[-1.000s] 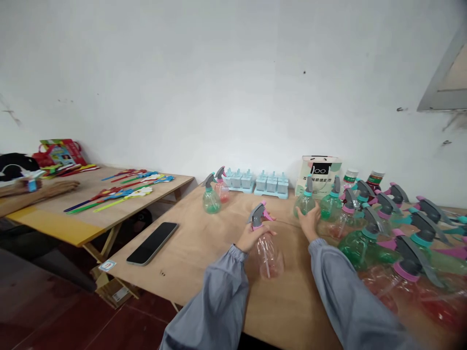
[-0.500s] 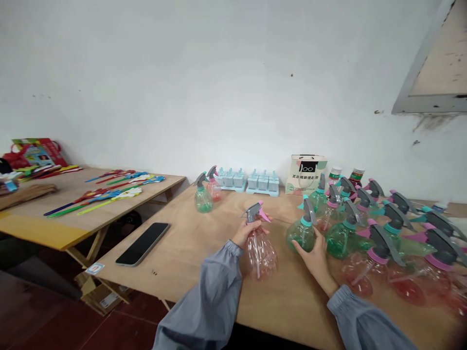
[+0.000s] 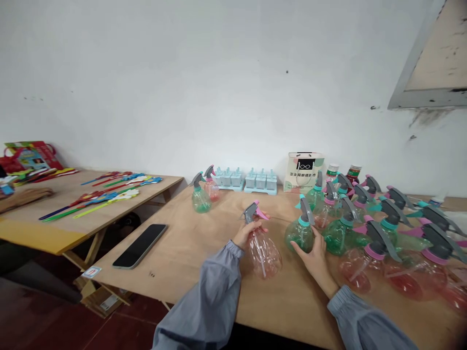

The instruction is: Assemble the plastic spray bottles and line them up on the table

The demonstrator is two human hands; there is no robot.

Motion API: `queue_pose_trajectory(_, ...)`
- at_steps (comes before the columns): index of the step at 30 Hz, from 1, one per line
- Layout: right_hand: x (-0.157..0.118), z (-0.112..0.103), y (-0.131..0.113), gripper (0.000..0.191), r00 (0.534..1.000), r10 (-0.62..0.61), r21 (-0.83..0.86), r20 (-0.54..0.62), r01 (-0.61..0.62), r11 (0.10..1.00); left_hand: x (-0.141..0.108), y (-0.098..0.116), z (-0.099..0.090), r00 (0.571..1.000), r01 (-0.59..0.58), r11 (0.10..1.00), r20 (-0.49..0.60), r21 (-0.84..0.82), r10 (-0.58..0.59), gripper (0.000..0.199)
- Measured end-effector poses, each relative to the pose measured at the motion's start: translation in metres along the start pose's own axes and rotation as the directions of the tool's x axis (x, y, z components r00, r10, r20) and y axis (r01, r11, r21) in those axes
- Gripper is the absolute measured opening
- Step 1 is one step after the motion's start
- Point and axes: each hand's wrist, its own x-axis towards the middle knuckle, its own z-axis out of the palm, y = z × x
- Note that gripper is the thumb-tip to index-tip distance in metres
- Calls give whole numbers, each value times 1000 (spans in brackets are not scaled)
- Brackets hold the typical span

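My left hand [image 3: 247, 234] is closed around the neck of a clear pink spray bottle [image 3: 265, 258], which leans with its base toward the right. That bottle has a grey head and a pink trigger. To its right, my right hand [image 3: 313, 250] grips the side of a green spray bottle [image 3: 297, 233] with a turquoise collar, thumb in front. Close beyond my right hand stand more bottles, among them a green spray bottle [image 3: 337, 238] and a pink spray bottle [image 3: 355, 267]. Farther back on the left are another green spray bottle [image 3: 201, 200] and a pink one [image 3: 212, 190].
A phone [image 3: 140, 245] lies at the table's left side. Light-blue popsicle molds [image 3: 260, 182] and a paper bag [image 3: 302, 175] stand along the wall. On the neighbouring table [image 3: 36, 233] lie several colourful flat plastic pieces [image 3: 105, 197].
The pink spray bottle in my left hand has tilted slightly, its base swinging to the right. My right hand stays on the green spray bottle. The view has shifted a little.
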Motion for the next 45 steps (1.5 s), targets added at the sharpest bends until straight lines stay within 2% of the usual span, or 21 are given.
queue_pose_trajectory(6,-1,0,0,82,1000,-7,4,2,7,1000,2,-7,-10,995,48,999,-85,-17,-49,31)
queue_pose_trajectory(14,-1,1,0,83,1000,0,6,3,0,1000,1,-3,-5,998,-52,999,27,1,52,41)
queue_pose_trajectory(18,0,1,0,83,1000,2,11,3,-2,1000,2,-7,-10,1000,-8,1000,-23,-31,7,34)
queue_pose_trajectory(21,0,1,0,82,1000,8,18,12,-8,1000,3,-9,-15,998,39,999,-53,10,-38,28)
queue_pose_trajectory(27,0,2,2,83,1000,9,3,3,-9,1000,0,-5,-9,998,-56,994,46,91,52,40)
queue_pose_trajectory(34,0,2,1,84,1000,-2,13,3,2,1000,3,-11,-17,1000,5,994,8,111,-6,29)
queue_pose_trajectory(39,0,2,0,85,1000,8,9,11,-8,1000,0,-4,-6,996,-53,998,67,29,51,39)
queue_pose_trajectory(41,0,1,0,85,1000,7,13,20,-7,1000,-1,-2,-2,997,-59,998,58,1,58,43)
queue_pose_trajectory(45,0,2,0,86,1000,8,20,15,-9,1000,1,-3,-6,999,-29,999,16,22,29,33)
